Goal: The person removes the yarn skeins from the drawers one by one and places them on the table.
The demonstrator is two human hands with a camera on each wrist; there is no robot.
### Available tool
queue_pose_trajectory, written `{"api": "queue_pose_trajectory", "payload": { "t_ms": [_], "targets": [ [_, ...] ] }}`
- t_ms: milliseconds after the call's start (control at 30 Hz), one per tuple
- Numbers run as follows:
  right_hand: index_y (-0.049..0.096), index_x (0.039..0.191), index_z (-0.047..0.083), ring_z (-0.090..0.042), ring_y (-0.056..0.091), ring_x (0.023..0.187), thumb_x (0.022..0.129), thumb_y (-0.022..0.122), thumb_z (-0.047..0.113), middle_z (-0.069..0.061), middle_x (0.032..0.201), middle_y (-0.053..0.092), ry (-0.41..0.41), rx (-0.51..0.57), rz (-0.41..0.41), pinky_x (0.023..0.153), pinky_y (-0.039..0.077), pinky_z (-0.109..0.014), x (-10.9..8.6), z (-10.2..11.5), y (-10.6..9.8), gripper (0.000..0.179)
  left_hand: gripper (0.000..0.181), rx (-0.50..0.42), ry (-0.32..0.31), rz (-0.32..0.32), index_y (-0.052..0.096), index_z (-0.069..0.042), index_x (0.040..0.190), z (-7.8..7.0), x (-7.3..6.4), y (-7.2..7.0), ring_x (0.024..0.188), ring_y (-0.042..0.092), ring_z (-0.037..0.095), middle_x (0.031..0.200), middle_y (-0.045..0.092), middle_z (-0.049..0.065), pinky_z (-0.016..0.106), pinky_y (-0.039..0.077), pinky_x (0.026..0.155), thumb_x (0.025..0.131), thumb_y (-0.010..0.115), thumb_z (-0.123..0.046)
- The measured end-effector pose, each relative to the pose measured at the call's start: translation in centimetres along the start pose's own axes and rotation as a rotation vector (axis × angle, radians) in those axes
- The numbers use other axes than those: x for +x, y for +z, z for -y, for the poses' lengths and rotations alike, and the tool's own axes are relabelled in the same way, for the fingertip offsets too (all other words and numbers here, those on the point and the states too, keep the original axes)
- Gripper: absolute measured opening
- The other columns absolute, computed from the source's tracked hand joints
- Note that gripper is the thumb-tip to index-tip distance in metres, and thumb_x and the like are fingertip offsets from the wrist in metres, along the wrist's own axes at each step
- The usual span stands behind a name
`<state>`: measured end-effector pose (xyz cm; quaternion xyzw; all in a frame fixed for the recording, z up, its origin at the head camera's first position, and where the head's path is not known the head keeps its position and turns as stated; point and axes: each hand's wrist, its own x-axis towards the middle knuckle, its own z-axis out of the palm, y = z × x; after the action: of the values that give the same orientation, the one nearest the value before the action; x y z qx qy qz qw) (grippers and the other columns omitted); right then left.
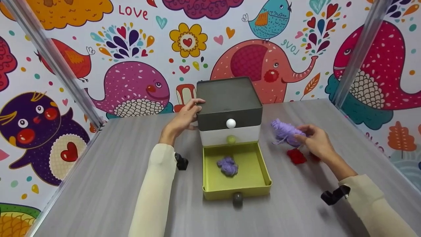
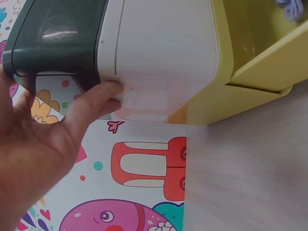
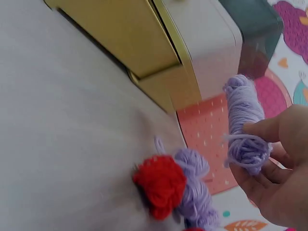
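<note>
A stacked drawer box has a dark grey top tier, a white middle tier and a pulled-out yellow-green bottom drawer. Inside that drawer lies a purple yarn skein. My left hand grips the box's left side by the top tier, with digits over the upper rim and lower fingers against its side. To the right of the box, my right hand pinches a lilac yarn skein between thumb and fingers. Below it on the table are another lilac skein and red yarn.
The grey table meets patterned wall panels at the back and sides. Metal posts stand at its corners. More red yarn shows partly behind the right hand. A dark grey knob juts from the bottom drawer's front.
</note>
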<state>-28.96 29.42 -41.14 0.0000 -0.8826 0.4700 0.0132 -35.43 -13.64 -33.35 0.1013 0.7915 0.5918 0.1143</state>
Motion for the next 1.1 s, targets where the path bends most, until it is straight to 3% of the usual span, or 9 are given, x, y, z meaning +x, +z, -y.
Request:
{"api": "queue_pose_trajectory", "payload": {
  "t_ms": [267, 633, 933, 1100],
  "targets": [
    [0.048, 0.139, 0.001, -0.034, 0.057, 0.111, 0.101, 0.059, 0.032, -0.024, 0.132, 0.053, 0.038, -0.031, -0.054, 0.075, 0.051, -0.009, 1.4, -1.2, -1.6, 0.05, 0.035, -0.005, -0.008, -0.005, 0.045, -0.031, 0.14, 0.1, 0.0, 0.0, 0.144, 0.034, 0.054, 0.154, 0.034, 0.012, 0.064, 0.048, 0.101, 0.105, 0.043, -0.034],
    [0.047, 0.14, -0.002, -0.033, 0.05, 0.115, 0.103, 0.055, 0.031, -0.025, 0.136, 0.051, 0.11, -0.062, -0.135, 0.074, 0.042, -0.006, 2.8, -3.3, -4.0, 0.05, 0.034, -0.021, -0.007, -0.006, 0.044, -0.03, 0.14, 0.0, 0.0, -0.1, 0.143, 0.035, 0.054, 0.152, 0.036, 0.014, 0.065, 0.048, 0.101, 0.106, 0.042, -0.033],
    [0.045, 0.143, -0.001, -0.032, 0.053, 0.116, 0.103, 0.054, 0.025, -0.023, 0.138, 0.048, 0.276, -0.018, -0.186, 0.077, 0.045, -0.012, 3.3, -4.9, -5.4, 0.048, 0.035, -0.011, -0.006, 0.0, 0.044, -0.03, 0.14, -0.1, -0.1, -0.1, 0.143, 0.035, 0.053, 0.153, 0.035, 0.013, 0.064, 0.048, 0.1, 0.106, 0.042, -0.033],
    [0.043, 0.145, -0.001, -0.031, 0.05, 0.116, 0.103, 0.052, 0.022, -0.023, 0.141, 0.046, 0.312, 0.003, -0.208, 0.076, 0.044, -0.01, 3.5, -5.8, -5.8, 0.048, 0.035, -0.007, -0.014, -0.004, 0.043, -0.031, 0.141, -0.2, -0.2, -0.2, 0.144, 0.033, 0.054, 0.155, 0.033, 0.013, 0.065, 0.047, 0.102, 0.106, 0.041, -0.033]
  ]
}}
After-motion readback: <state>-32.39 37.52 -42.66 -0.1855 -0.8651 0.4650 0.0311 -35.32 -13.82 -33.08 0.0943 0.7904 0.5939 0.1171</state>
